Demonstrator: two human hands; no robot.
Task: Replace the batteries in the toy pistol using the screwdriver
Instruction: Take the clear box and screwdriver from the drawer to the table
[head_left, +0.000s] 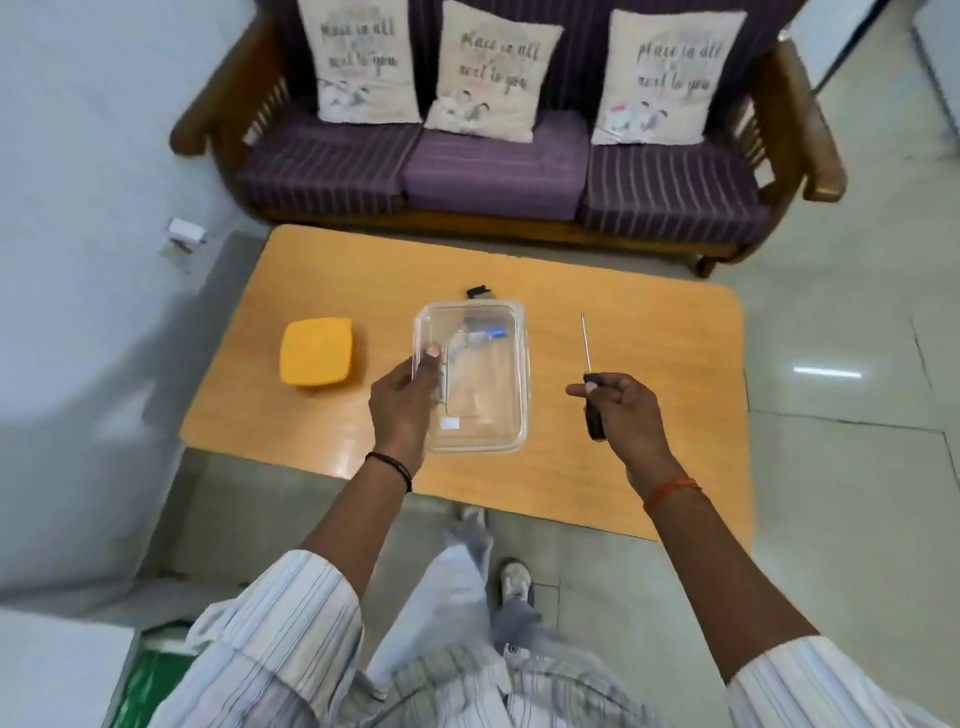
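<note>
Standing at the near edge of the desk (649, 332), the person looks to be only gathering the kit. His right hand (618, 410) is curled around the screwdriver (589, 371), tip toward twelve o'clock. His left hand (405, 402) grips the wall of a clear box (511, 374) holding blurred pieces, perhaps batteries. No toy pistol is plainly visible; next it must be found. A yellow lid (316, 352) lies at nine o'clock.
</note>
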